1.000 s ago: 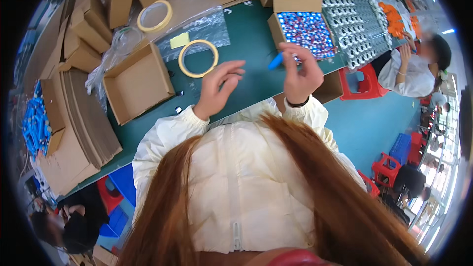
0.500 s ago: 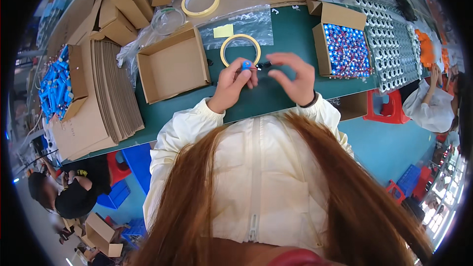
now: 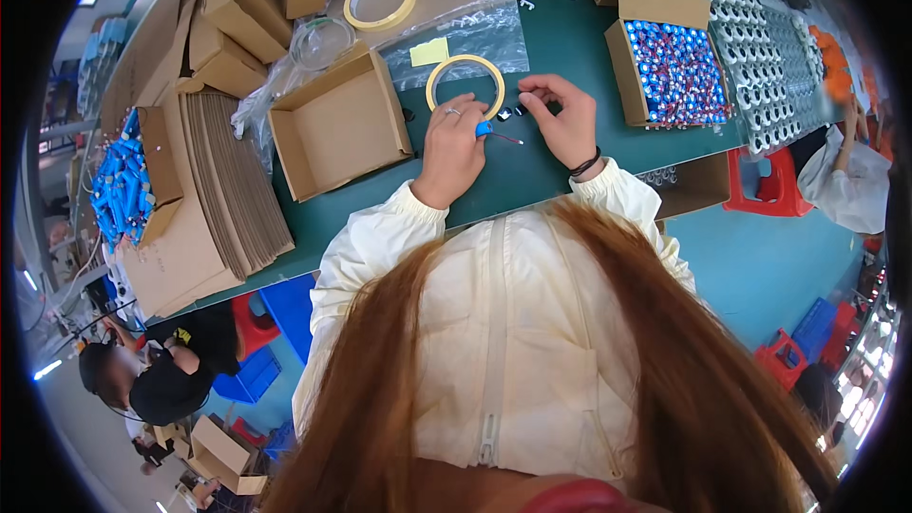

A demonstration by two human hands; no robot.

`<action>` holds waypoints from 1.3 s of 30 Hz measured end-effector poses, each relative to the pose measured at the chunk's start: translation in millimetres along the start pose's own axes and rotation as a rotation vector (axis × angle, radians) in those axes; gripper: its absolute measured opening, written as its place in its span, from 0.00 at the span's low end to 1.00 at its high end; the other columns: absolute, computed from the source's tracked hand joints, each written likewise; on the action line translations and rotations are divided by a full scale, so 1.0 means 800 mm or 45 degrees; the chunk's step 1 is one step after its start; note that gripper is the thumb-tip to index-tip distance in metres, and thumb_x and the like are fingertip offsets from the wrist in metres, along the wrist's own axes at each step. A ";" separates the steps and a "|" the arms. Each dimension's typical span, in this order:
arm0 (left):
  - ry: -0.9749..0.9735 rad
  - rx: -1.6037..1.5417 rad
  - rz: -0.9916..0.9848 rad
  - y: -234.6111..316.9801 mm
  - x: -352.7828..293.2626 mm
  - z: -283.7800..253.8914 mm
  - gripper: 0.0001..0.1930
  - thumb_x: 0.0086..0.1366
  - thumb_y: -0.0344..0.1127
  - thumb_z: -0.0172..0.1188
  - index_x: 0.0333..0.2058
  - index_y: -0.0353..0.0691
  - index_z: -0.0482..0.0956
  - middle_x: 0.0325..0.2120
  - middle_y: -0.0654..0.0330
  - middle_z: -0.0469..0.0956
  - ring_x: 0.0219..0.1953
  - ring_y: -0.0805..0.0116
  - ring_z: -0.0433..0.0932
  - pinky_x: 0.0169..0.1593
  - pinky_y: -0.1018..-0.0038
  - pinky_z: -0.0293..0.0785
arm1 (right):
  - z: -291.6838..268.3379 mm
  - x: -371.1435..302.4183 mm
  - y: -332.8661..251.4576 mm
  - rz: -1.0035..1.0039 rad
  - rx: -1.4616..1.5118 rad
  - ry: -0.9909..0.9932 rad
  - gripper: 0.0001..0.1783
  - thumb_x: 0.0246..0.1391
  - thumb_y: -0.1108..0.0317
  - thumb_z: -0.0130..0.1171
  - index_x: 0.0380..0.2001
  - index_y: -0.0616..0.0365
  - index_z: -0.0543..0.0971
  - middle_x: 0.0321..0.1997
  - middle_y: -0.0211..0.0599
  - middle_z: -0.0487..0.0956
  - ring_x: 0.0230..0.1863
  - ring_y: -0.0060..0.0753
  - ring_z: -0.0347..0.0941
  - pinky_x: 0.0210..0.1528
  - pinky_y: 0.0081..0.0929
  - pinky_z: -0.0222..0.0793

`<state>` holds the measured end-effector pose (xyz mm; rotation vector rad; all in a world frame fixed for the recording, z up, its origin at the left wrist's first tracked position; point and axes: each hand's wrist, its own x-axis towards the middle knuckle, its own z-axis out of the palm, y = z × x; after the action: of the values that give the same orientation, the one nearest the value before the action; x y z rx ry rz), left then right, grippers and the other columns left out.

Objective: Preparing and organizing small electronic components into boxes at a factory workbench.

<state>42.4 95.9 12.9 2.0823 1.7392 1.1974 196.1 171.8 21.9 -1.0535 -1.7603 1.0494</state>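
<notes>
My left hand (image 3: 454, 150) is closed on a small blue cylindrical battery (image 3: 484, 129), its thin wires sticking out to the right. A ring shows on one of its fingers. To its right, my right hand (image 3: 568, 125) hovers over the green table with thumb and forefinger bent toward each other, a small gap between the tips and nothing visible in it. Small black pieces (image 3: 504, 114) lie on the table between my hands. Just beyond my left fingers rests a yellowish tape roll (image 3: 433, 85).
An open cardboard box (image 3: 342, 138) stands left of my hands, beside stacked flat cardboard (image 3: 223, 199). One carton (image 3: 622, 62) of blue wired batteries stands right; blue cylinders (image 3: 122, 185) fill another at far left. White holed trays (image 3: 750, 66) lie beyond the right carton. Co-workers sit at both sides.
My left hand has turned, palm down, with the battery now pointing right. My right hand has drawn its thumb and forefinger closer together. The whole view has shifted slightly.
</notes>
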 end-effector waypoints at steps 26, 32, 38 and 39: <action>0.363 -1.058 -0.134 0.021 -0.010 -0.016 0.18 0.48 0.17 0.62 0.17 0.36 0.58 0.36 0.43 0.74 0.35 0.64 0.76 0.41 0.70 0.76 | 0.011 -0.033 -0.067 -0.387 0.019 0.150 0.13 0.37 0.80 0.63 0.32 0.66 0.77 0.32 0.40 0.76 0.29 0.26 0.71 0.33 0.19 0.68; 0.346 -1.057 -0.022 0.024 -0.008 -0.021 0.18 0.49 0.18 0.62 0.17 0.35 0.58 0.36 0.42 0.74 0.35 0.61 0.75 0.40 0.69 0.77 | 0.015 -0.039 -0.072 -0.311 0.095 0.147 0.13 0.39 0.83 0.61 0.34 0.70 0.76 0.31 0.41 0.77 0.30 0.26 0.73 0.35 0.18 0.68; 0.366 -0.976 0.063 0.025 -0.008 -0.018 0.19 0.48 0.20 0.63 0.17 0.35 0.57 0.37 0.43 0.74 0.35 0.59 0.75 0.39 0.68 0.78 | 0.013 -0.040 -0.075 -0.299 0.150 0.140 0.12 0.42 0.83 0.60 0.33 0.70 0.76 0.32 0.41 0.77 0.31 0.26 0.73 0.36 0.19 0.69; 0.355 -0.966 0.075 0.024 -0.008 -0.018 0.19 0.48 0.19 0.63 0.17 0.35 0.57 0.37 0.43 0.73 0.35 0.59 0.76 0.39 0.69 0.78 | 0.012 -0.040 -0.075 -0.293 0.149 0.138 0.12 0.42 0.83 0.60 0.33 0.70 0.76 0.32 0.41 0.77 0.31 0.26 0.73 0.36 0.19 0.69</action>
<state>47.5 79.4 31.1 1.5606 1.0363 1.8608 183.1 121.9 67.2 -0.7994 -1.6667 0.9222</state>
